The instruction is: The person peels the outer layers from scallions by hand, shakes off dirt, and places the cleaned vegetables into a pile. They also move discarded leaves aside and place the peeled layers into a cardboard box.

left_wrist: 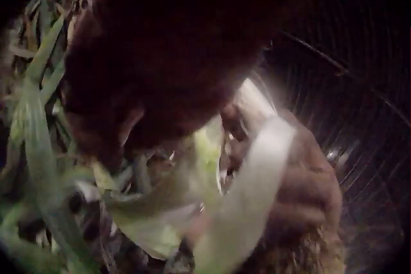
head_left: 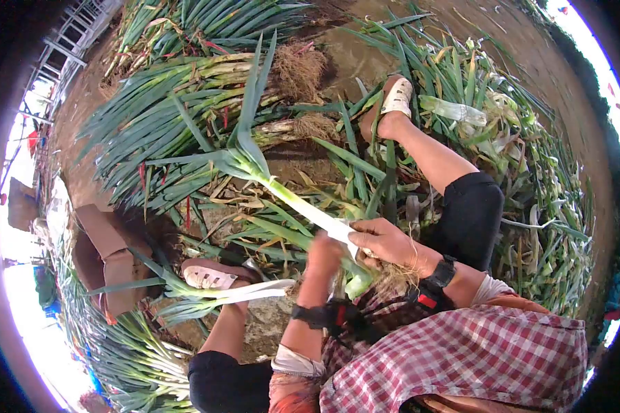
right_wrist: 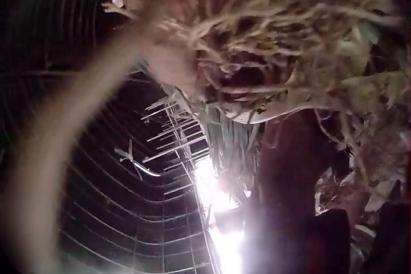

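Right hand holding a leek near its roots, left hand blurred, cannot tell its grip, wrist views murky

This is a produce yard, with bare earth underfoot. Bundled leeks lie on it in quantity, and a heap of loose leaves spreads opposite. A box and a pale metal frame stand towards one side. Glare blurs the edges, but it is probably outdoors.
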Tool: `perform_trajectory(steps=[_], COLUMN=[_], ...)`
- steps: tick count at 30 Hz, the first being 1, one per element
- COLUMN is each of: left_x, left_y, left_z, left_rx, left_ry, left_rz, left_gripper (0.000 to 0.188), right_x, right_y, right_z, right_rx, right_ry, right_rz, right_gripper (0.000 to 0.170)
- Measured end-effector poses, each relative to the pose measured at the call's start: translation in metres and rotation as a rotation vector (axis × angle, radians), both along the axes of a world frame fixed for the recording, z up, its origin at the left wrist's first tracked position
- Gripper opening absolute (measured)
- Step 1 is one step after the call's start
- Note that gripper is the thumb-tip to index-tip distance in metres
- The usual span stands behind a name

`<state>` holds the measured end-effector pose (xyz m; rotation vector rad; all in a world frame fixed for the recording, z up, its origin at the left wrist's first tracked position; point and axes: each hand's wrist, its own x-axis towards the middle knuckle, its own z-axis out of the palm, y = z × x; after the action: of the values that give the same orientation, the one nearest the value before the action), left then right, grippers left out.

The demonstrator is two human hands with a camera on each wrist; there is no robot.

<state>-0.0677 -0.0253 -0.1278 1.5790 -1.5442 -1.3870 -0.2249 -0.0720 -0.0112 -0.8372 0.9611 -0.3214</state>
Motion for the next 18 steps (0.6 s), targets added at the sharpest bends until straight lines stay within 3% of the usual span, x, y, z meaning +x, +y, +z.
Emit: perform_trajectory(steps=[2,3,4,5,8,9,11,13,14,16,18], left_x=[0.052,0.048,0.066,0.078,0.091,0.086,0.083,0.087,0.086,0.074,0.050], left_y=[-0.022,-0.050,-0.052,-0.058,-0.069,-0.073,-0.071,-0.064,-0.058,-0.037,0.001], left_z=[-0.036,0.057,0.060,0.066,0.064,0.068,0.069,0.064,0.067,0.106,0.127], left_rx=[0.321,0.352,0.270,0.190,0.115,0.093,0.077,0.066,0.076,0.074,0.201], left_ry=[0.619,0.537,0.593,0.577,0.640,0.565,0.494,0.593,0.544,-0.042,-0.181], left_rz=[0.637,0.962,0.940,1.028,0.952,0.997,1.036,1.037,0.964,0.549,0.148], left_gripper=[0.025,0.029,0.031,0.028,0.021,0.017,0.014,0.010,0.010,0.010,0.017], right_x=[-0.002,-0.003,-0.003,-0.002,0.002,0.003,0.003,0.004,0.006,0.005,0.005], right_y=[0.005,0.010,0.017,0.018,0.020,0.021,0.022,0.019,0.015,0.003,-0.012], right_z=[0.004,0.003,0.000,0.004,0.013,0.013,0.013,0.006,0.004,-0.008,0.000], right_rx=[-0.180,-0.214,-0.479,-0.554,-0.836,-0.964,-0.965,-0.886,-0.957,-0.970,-0.934], right_ry=[0.113,0.133,0.175,0.216,0.330,0.360,0.406,0.389,0.378,0.397,0.436], right_rz=[0.132,0.155,0.169,0.203,0.242,0.217,0.194,0.075,-0.011,-0.056,-0.091], right_gripper=[0.027,0.026,0.023,0.022,0.021,0.023,0.024,0.023,0.028,0.027,0.026])
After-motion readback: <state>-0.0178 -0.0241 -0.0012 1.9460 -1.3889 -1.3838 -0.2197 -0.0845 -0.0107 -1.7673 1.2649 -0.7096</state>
